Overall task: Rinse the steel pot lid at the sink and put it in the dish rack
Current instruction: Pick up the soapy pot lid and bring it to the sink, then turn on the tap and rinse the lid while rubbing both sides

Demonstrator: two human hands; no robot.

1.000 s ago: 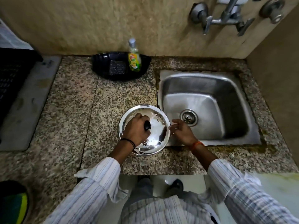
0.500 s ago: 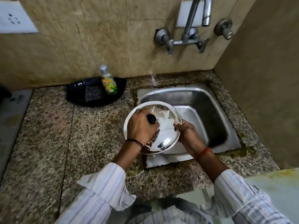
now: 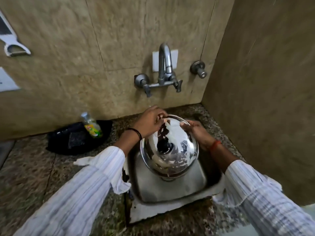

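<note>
While the steel pot lid (image 3: 172,150) hangs tilted above the sink (image 3: 170,189), its black knob (image 3: 163,145) facing the camera, both hands grip it at its far rim: the left hand (image 3: 150,122) curls its fingers over the upper left edge, and the right hand (image 3: 197,132) clasps the upper right edge with the thumb lying on the shiny top. Smears of white and dark residue streak the lid's dome. Straight behind the sink, a wall-mounted tap (image 3: 164,70) with a curved spout and two lever handles stands over the far side of the basin, and the left hand sits just below it; no water can be made out running. Right of the tap, still behind the sink, a separate round valve (image 3: 198,68) juts from the tiles. Left of the sink, on the speckled granite counter (image 3: 34,167), a black tray (image 3: 76,138) holds a dark scrub pad (image 3: 76,140) and a leaning bottle of dish soap (image 3: 92,126) with a yellow-green label. Striped white sleeves (image 3: 81,193) cross the near edge of the sink on both sides, partly hiding its rim. A tiled side wall closes in right of the sink.
</note>
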